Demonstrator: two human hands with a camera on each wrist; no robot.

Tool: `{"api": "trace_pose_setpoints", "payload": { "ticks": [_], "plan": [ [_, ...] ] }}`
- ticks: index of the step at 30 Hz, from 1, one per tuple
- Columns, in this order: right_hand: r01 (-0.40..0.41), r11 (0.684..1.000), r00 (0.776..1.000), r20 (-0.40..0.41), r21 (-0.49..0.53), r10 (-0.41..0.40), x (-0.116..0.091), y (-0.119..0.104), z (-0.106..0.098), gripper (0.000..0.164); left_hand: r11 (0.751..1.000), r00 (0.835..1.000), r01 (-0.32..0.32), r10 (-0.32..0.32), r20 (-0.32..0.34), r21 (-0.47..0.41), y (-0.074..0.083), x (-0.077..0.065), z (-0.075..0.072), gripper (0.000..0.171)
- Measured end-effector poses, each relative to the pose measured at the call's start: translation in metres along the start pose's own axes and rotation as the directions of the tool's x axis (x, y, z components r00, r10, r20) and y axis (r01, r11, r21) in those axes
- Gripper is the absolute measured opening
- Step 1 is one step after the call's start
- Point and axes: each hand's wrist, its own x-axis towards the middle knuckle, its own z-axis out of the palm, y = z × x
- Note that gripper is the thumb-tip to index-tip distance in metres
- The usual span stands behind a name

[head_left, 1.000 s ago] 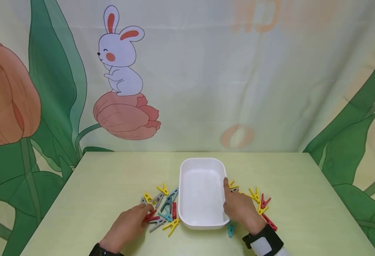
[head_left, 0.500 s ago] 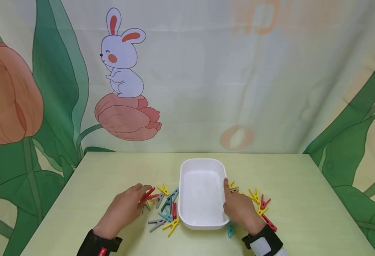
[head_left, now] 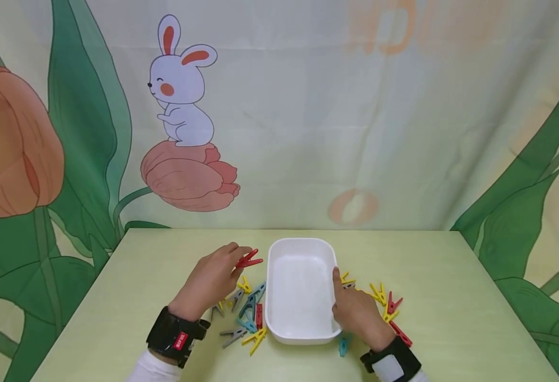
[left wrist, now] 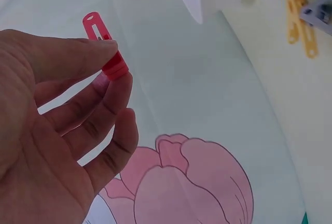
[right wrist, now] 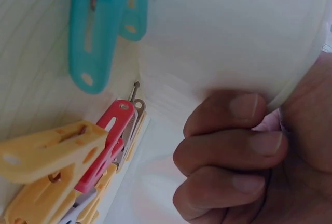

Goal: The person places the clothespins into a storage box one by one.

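Clothespins flank a white tray; the left hand pinches a red clothespin, the right hand grips the tray's right rim.

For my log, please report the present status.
Left hand pinches red clip, raised left of white tray. Right hand grips tray. Nothing visible between clip and tray.

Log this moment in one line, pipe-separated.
left hand: pinches red plastic clothespin in air | right hand: grips white rectangular plastic tray at edge | pale table: multicoloured plastic clothespins both sides of tray
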Motion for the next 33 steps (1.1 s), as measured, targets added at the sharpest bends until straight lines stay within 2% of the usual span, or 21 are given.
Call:
{"api": "trace_pose_setpoints", "payload": {
  "ticks": [4,8,13,19,28,33],
  "plan": [
    [-0.002,1.000,1.000,0.008,0.002,0.002,0.002,0.001,0.001,0.079,1.000,1.000,-0.025,0.025,-0.007,-0.016,0.008,0.012,0.001,0.041],
    [0.022,1.000,1.000,-0.013,-0.013,-0.022,0.001,0.001,0.003,0.078,0.999,1.000,-0.023,0.023,0.007,-0.027,0.016,0.020,0.003,0.041],
    [0.035,0.999,0.999,-0.036,-0.024,-0.035,0.000,0.003,0.002,0.077,0.998,0.998,-0.042,0.044,0.036,-0.055,0.029,0.032,0.010,0.041],
    [0.013,1.000,1.000,-0.022,-0.006,-0.013,0.000,0.003,0.001,0.077,0.994,0.996,-0.078,0.082,0.045,-0.081,0.043,0.044,0.021,0.040],
    [-0.024,1.000,1.000,0.008,0.007,0.024,0.000,0.001,0.001,0.079,0.992,0.993,-0.041,0.053,0.103,-0.120,0.054,0.053,0.037,0.045],
    [-0.026,1.000,1.000,0.005,0.006,0.026,-0.001,0.000,0.001,0.078,0.991,0.991,-0.058,0.071,0.110,-0.118,0.056,0.054,0.043,0.045]
  ]
}}
